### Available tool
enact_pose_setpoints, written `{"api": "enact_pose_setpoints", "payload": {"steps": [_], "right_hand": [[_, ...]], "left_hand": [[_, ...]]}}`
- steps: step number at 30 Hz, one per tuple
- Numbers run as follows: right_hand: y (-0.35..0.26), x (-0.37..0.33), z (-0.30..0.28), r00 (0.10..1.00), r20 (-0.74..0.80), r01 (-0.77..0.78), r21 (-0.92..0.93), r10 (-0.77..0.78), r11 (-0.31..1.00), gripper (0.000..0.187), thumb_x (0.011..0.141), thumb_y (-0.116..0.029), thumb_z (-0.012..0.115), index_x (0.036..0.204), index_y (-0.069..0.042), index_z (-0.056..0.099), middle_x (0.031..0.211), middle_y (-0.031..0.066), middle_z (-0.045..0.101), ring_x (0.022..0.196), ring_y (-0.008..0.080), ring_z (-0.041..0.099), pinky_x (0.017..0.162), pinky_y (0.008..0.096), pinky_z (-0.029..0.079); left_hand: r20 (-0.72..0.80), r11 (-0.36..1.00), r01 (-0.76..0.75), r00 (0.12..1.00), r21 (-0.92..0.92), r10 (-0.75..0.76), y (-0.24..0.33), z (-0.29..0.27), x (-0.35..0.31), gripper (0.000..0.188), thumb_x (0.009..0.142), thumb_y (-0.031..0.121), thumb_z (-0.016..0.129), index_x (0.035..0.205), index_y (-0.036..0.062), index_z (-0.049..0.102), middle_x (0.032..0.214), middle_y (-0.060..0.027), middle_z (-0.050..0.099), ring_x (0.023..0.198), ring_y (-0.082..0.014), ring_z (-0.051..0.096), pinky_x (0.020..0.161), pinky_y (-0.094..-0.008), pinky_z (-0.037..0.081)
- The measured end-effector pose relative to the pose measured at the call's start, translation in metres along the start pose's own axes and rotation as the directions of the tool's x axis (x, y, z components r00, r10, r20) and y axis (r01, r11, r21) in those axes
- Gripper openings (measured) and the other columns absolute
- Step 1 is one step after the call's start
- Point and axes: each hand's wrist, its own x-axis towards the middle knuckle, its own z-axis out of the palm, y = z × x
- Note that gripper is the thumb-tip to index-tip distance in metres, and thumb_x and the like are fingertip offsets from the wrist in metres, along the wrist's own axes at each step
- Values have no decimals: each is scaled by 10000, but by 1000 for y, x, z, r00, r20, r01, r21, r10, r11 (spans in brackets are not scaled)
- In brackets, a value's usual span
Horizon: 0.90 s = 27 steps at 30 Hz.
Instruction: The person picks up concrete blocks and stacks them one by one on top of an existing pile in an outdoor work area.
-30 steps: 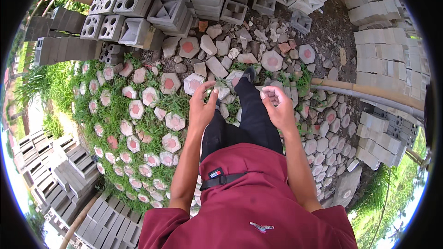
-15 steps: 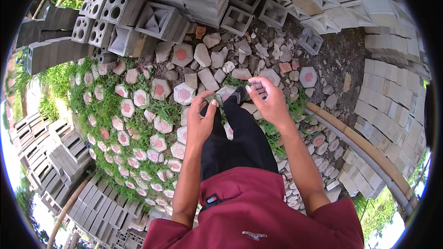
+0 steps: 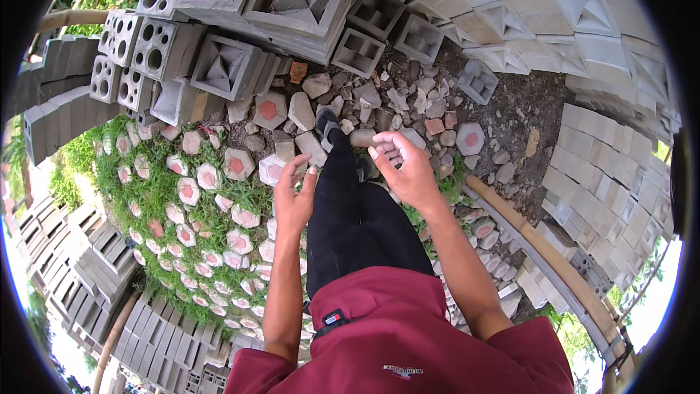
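My left hand (image 3: pixel 294 193) hangs in the air beside my dark trousers (image 3: pixel 343 219), fingers apart and curved, with nothing in it. On the other side, my right hand (image 3: pixel 405 171) is held up the same way, its fingers loosely bent and holding nothing. One foot in a dark shoe (image 3: pixel 327 121) is stretched forward onto the broken stones, just past a pale rectangular block (image 3: pixel 311 149). Hexagonal pavers with red centres lie about, one (image 3: pixel 272 169) close to my left hand and another (image 3: pixel 270 110) farther ahead.
Stacked hollow concrete blocks (image 3: pixel 153 47) stand at the far left, and square vent blocks (image 3: pixel 359 52) ahead. Pale patterned blocks (image 3: pixel 583 7) form a wall at the far right. A bamboo pole (image 3: pixel 525 222) slants along my right. Grass (image 3: pixel 157 168) grows between pavers on the left.
One foot has stepped forward onto the stones, and the stacked blocks ahead appear nearer. Both hands stay raised and apart, a little lower in the view.
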Motion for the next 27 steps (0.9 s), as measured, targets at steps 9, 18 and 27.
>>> {"api": "enact_pose_setpoints", "payload": {"steps": [9, 18, 27], "right_hand": [[-23, 104, -42, 991, -129, -8, 105, 22, 994, 305, 900, -210, 657, 1101, 5, 578, 840, 45, 630, 725, 92, 576, 659, 252, 493], [-30, 223, -106, 1000, 0, 2, 127, -2, 992, 497, 905, -270, 673, 1242, 28, 464, 941, 85, 614, 834, 115, 600, 673, 256, 519], [-89, 443, -157, 971, 180, -206, 291, 158, 934, 1120, 802, -491, 728, 1452, 15, -31, 1414, 351, 290, 1238, 452, 447, 830, 507, 557]], "left_hand": [[-5, 991, -126, 992, 48, 126, 77, 14, 105, 318, 917, 152, 596, 1213, 35, 583, 1183, -128, 618, 1140, -228, 569, 1002, -392, 425], [-149, 940, -284, 954, -187, 259, 175, 60, 162, 281, 965, 166, 562, 1192, 1, 576, 1087, -53, 618, 967, -107, 565, 844, -260, 451], [-383, 911, -210, 921, -354, 63, 262, 132, 326, 690, 922, 441, 586, 1379, -29, 368, 1362, -202, 451, 1248, -271, 456, 1015, -371, 387]]}}
